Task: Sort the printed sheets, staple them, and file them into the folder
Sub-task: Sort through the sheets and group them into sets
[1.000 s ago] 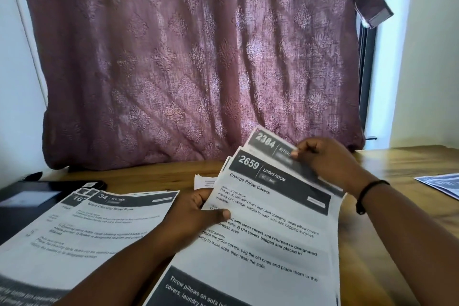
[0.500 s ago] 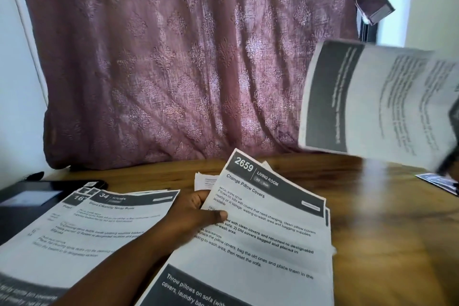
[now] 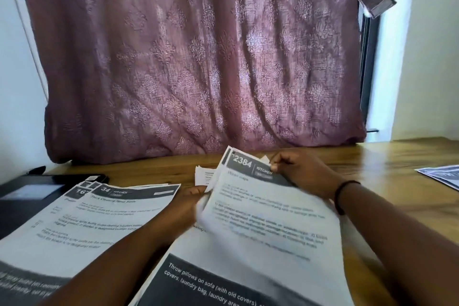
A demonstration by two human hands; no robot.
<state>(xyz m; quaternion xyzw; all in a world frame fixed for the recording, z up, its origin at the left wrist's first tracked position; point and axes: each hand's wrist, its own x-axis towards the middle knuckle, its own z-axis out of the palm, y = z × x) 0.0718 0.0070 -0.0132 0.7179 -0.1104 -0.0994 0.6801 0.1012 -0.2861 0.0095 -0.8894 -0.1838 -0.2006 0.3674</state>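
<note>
Person stands at a wooden worktop [image 3: 387, 164], both hands on printed sheets. Right hand [image 3: 305, 172] pinches the top right corner of the sheet headed "2384 KITCHEN" [image 3: 270, 221], fingers closed on the paper edge; the sheet spreads from the hand toward 7 o'clock, tilted, text blurred. Black band on the right wrist. Left hand [image 3: 188, 204] grips the left edge of the held stack [image 3: 198, 281], thumb at the sheet's left margin, at 9 o'clock from the right hand. The bottom page of that stack shows a dark band reading "Throw pillows on sofa". A small folded slip [image 3: 205, 176] pokes up between the two hands, at the far side.

Pile of sorted sheets [image 3: 82, 226], top page "34 KITCHEN", lies flat at 9 o'clock of the left hand, just beside the forearm. Black folder [image 3: 27, 191] sits behind that pile at 10 o'clock, partly covered by it. Another sheet [image 3: 442, 176] lies at 3 o'clock, well apart from the right hand. Mauve patterned curtain [image 3: 198, 57] hangs behind the worktop.
</note>
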